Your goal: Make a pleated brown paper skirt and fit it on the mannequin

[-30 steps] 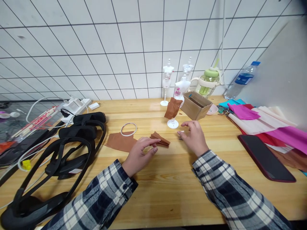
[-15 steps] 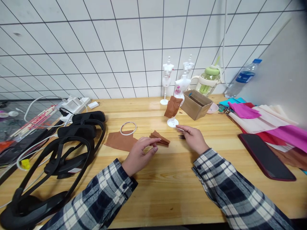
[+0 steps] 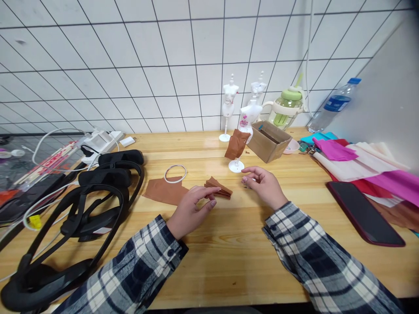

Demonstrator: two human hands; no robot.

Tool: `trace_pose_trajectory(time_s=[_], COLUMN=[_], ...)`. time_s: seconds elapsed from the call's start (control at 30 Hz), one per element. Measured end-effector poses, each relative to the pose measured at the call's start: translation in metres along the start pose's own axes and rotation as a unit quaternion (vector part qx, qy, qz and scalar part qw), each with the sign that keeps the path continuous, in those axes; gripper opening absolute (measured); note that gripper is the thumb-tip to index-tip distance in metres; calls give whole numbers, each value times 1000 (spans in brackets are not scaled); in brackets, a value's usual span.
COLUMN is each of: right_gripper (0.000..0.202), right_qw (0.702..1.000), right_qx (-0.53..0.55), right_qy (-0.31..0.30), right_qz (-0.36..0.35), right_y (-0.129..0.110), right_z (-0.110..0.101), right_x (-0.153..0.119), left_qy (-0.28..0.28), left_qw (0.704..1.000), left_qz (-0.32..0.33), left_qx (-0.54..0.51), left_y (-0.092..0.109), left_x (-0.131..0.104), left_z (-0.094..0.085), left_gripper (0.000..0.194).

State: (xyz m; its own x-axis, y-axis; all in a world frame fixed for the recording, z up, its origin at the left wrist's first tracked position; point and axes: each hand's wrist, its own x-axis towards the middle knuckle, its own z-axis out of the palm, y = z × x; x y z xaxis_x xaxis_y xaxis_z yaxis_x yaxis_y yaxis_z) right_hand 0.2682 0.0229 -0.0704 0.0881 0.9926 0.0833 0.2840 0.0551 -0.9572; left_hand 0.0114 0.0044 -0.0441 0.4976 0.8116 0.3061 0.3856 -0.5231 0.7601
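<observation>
My left hand [image 3: 191, 209] is over the wooden table [image 3: 216, 261], fingers apart, its index fingertip at the edge of a small pleated brown fabric piece [image 3: 222, 192]. A flat brown fabric piece [image 3: 162, 192] lies partly behind that hand, with a thin white ring [image 3: 167, 179] over its upper edge. My right hand [image 3: 266, 187] is low over the table with curled fingers, in front of a white mini dress form [image 3: 250, 114]. Something small and pale shows by its thumb; I cannot make out what it is. A brown fabric piece [image 3: 237, 144] hangs around the form's lower part.
Two more white dress forms [image 3: 230, 98] stand by the tiled wall. On the right are a cardboard box [image 3: 273, 150], a green-lidded jug [image 3: 290, 102], a water bottle [image 3: 337, 104], coloured fabrics [image 3: 347, 161] and a phone [image 3: 363, 213]. Black headsets [image 3: 78, 235] and cables occupy the left.
My right hand's fingers have curled in near the tabletop. A dark object seen beneath them before no longer shows. My left hand has stayed in place.
</observation>
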Motion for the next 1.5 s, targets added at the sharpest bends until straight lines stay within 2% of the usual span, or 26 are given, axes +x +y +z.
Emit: trace_pose_trajectory(time_s=[0.07,0.17,0.27,0.33,0.43,0.57,0.87,1.03,1.13,1.2,1.27,1.37,1.5], right_gripper=[24,12,8,11,12,12,11,8,19,27,35,44,32], right_qw=[999,985,968,961,957,963,975,989,988,979,970,963,973], right_qx=[-48,-155,-216,-230,-238,-217,-171,-73,24,83,122,137,109], right_qy=[21,48,22,3,7,2,-34,-99,-149,-166,-177,-196,-178], right_qz=[-8,-64,-128,-153,-166,-159,-140,-82,10,78,117,125,99], right_y=[-6,-19,-33,-39,-42,-42,-42,-41,-36,-32,-30,-30,-33], right_z=[2,14,34,46,55,54,58,56,52,49,47,48,52], right_x=[-3,-15,-31,-40,-46,-47,-50,-46,-40,-37,-34,-35,-38], left_qy=[-10,-12,6,27,61,90,92,97,97,97,93,83,72], left_qw=[999,988,978,981,984,984,989,986,985,984,982,985,989], left_qz=[-17,-69,-99,-95,-83,-77,-85,-86,-91,-100,-111,-111,-104], left_qx=[-37,-136,-185,-166,-147,-135,-78,-104,-107,-112,-117,-105,-73], left_y=[0,0,2,4,5,6,5,3,-2,-5,-6,-6,-3], left_x=[-1,-4,-5,-6,-6,-6,-5,-4,-2,-1,0,0,-2], left_z=[2,10,20,24,26,22,16,14,11,8,6,7,10], left_gripper=[37,67,95,101,95,87,78,70,70,70,70,70,69])
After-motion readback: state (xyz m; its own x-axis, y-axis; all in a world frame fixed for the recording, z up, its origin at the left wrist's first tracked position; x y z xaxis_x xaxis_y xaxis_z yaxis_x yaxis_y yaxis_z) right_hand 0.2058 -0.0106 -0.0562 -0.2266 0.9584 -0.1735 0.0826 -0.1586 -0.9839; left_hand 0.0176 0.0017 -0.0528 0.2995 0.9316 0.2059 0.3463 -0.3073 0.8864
